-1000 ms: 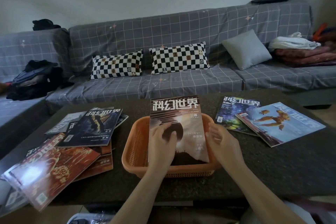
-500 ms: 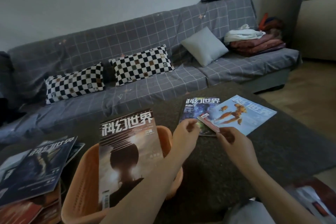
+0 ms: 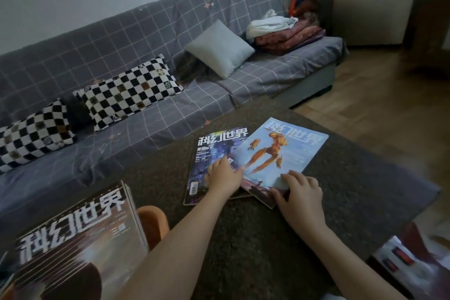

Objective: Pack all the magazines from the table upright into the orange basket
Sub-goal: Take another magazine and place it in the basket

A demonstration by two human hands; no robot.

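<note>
While both hands work at the far right of the dark table [image 3: 255, 238], two magazines lie flat there, overlapping. The light-blue magazine [image 3: 282, 153], with an orange figure on its cover, lies partly on top of the dark-blue magazine [image 3: 209, 153] and covers that magazine's right edge.

Left hand [image 3: 225, 175]: fingers extended and resting on the dark-blue magazine, fingertips at the left edge of the light-blue one. Whether they slip under that edge cannot be told.

Right hand [image 3: 298, 189]: fingers curled over the near corner of the light-blue magazine, with the thumb at the near edge; it appears to grip that corner, though the underside is hidden.

At the near left, the orange basket [image 3: 153, 223] shows only part of its rim. A brown-cover magazine [image 3: 80, 238] stands upright in it, title facing the camera, with a second spine just behind it.

Beyond the table stands a grey checked sofa [image 3: 170, 114] carrying two black-and-white checkered pillows [image 3: 126, 92], a plain grey cushion [image 3: 219, 48] and folded blankets [image 3: 289, 36] at its right end.
</note>
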